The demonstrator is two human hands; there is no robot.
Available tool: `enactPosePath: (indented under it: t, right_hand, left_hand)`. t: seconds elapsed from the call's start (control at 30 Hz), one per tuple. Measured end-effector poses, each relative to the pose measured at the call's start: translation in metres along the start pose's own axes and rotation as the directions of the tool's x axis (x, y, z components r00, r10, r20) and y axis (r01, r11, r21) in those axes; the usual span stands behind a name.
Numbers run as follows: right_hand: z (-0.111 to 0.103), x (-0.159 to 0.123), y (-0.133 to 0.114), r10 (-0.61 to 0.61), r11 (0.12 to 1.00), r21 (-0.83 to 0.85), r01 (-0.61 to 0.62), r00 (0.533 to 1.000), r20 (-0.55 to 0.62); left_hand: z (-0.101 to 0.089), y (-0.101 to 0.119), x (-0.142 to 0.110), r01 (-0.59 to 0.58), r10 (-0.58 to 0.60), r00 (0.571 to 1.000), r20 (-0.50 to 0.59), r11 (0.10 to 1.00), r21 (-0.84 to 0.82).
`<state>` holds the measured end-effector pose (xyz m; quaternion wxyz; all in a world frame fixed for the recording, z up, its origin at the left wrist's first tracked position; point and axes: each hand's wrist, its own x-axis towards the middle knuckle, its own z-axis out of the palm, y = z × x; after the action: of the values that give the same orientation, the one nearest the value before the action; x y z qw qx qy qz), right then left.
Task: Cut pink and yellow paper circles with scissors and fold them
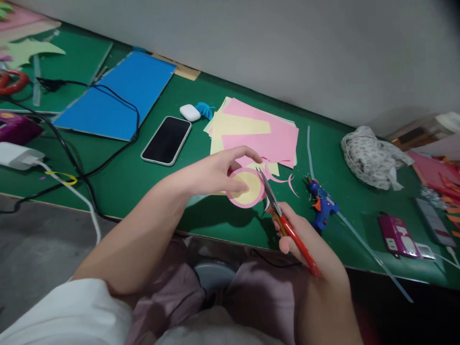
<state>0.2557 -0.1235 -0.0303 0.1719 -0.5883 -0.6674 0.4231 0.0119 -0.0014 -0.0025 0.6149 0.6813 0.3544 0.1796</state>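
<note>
My left hand [219,171] pinches a round paper piece, a yellow disc [251,187] with a pink border, its thumb lying on the yellow face. In my right hand [293,230] is a pair of scissors [296,242] with red handles; the blades point up and left and meet the disc's right edge. Thin curled pink paper offcuts [293,186] lie just beyond the blades. Behind the disc, a stack of pink and yellow paper sheets [258,139] rests on the green table [215,220].
Left of the paper are a phone [167,141], a white case [189,112] and a blue board [122,96] crossed by a black cable. A blue glue gun [323,206] with a long glue stick lies right, near a crumpled patterned cloth [370,158] and a purple box [398,235].
</note>
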Motion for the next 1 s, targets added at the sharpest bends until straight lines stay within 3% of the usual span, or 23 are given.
enactPosePath:
  t: [0.33, 1.0]
  right_hand:
    - [0.0032, 0.0026, 0.0052, -0.019, 0.996, 0.089, 0.018, 1.0, 0.017]
    - [0.0033, 0.0015, 0.0052, 0.0, 0.999, 0.05, -0.001, 1.0, 0.029]
  left_hand:
    - [-0.0008, 0.0006, -0.0009, -0.012, 0.012, 1.0, 0.018, 1.0, 0.005]
    - [-0.0018, -0.0035, 0.0009, -0.038, 0.035, 0.997, 0.072, 0.998, 0.044]
